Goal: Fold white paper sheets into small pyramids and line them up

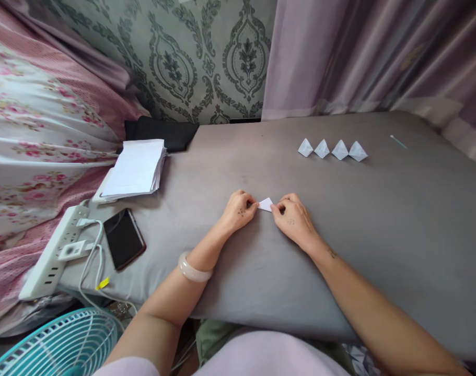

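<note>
A small folded piece of white paper (265,204) with a pointed top lies between my two hands, low over the grey cloth. My left hand (240,210) pinches its left edge between thumb and fingers. On the right edge, my right hand (294,216) has a similar pinch. Farther back and to the right stands a row of several folded white paper shapes (322,149), each pointed like a little pyramid. The curled fingers hide the side edges of the paper I hold.
To the left are a stack of white paper (136,167), a black phone (124,237), and a power strip (55,250) with white cables. A black folded item (165,133) lies behind the stack. A blue fan (65,344) stands at lower left. A thin stick (398,141) lies far right.
</note>
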`<state>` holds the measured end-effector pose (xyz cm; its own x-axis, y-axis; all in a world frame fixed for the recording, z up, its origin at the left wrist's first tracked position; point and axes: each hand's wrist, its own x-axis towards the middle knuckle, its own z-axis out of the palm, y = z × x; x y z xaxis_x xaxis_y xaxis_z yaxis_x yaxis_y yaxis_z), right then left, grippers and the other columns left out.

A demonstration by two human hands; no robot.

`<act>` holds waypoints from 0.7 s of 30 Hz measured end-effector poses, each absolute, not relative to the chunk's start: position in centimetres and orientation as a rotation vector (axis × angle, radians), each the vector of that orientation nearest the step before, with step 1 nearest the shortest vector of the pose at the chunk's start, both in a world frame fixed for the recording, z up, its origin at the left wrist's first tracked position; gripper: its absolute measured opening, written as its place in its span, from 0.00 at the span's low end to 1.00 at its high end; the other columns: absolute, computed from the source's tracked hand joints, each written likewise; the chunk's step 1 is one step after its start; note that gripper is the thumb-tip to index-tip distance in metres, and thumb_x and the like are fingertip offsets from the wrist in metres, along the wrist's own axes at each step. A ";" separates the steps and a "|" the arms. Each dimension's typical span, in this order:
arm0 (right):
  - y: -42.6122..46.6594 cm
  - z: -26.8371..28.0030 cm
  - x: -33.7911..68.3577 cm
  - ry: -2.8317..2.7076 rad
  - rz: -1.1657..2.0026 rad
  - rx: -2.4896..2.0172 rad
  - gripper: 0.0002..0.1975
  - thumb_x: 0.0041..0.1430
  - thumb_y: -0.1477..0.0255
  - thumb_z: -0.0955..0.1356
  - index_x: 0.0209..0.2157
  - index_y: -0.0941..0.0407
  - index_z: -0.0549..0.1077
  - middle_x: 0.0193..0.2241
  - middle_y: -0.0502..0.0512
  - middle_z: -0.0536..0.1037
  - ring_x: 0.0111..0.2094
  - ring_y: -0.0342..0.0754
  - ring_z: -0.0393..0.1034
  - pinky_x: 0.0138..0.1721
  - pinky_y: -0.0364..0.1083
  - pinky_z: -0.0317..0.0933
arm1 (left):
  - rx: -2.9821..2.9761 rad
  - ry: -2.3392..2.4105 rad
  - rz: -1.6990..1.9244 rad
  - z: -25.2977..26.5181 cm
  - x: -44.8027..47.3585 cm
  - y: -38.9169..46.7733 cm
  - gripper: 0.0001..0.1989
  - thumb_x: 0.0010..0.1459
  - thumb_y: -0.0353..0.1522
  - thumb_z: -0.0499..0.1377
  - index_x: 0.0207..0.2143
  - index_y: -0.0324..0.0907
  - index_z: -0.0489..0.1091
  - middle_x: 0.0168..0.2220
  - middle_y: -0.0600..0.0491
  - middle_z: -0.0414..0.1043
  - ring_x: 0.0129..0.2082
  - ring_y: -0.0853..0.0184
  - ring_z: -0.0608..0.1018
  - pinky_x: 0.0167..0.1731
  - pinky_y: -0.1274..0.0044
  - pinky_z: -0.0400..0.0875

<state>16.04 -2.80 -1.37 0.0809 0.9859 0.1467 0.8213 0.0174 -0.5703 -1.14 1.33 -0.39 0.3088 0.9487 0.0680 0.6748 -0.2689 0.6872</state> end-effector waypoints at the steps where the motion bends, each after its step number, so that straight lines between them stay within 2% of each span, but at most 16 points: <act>1: -2.8 -1.3 16.0 -1.776 0.418 -1.858 0.11 0.57 0.66 0.65 0.24 0.55 0.71 0.37 0.58 0.73 0.33 0.49 0.70 0.37 0.49 0.62 | 2.025 1.437 0.664 -0.4 -1.1 1.3 0.05 0.54 0.30 0.59 0.29 0.38 0.73 0.34 0.48 0.68 0.34 0.65 0.71 0.40 0.70 0.69; 12: -2.4 -1.1 16.3 -1.754 0.430 -1.906 0.12 0.54 0.64 0.66 0.21 0.54 0.69 0.34 0.56 0.72 0.28 0.46 0.68 0.32 0.48 0.60 | 1.883 1.473 0.629 -0.4 -0.8 1.6 0.05 0.51 0.31 0.60 0.27 0.38 0.71 0.37 0.47 0.65 0.38 0.64 0.71 0.43 0.69 0.68; 21: -2.2 -1.5 16.9 -1.784 0.490 -1.897 0.13 0.57 0.64 0.66 0.21 0.54 0.67 0.33 0.55 0.72 0.27 0.45 0.66 0.31 0.48 0.59 | 1.942 1.444 0.613 -0.7 -0.7 1.8 0.04 0.51 0.29 0.58 0.26 0.38 0.71 0.34 0.48 0.65 0.38 0.63 0.70 0.43 0.68 0.68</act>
<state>16.88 -2.21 -1.51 0.0830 0.9941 0.0692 0.8196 -0.0286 -0.5722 -0.72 1.80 -0.66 0.2895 0.9572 -0.0042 0.6620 -0.1971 0.7231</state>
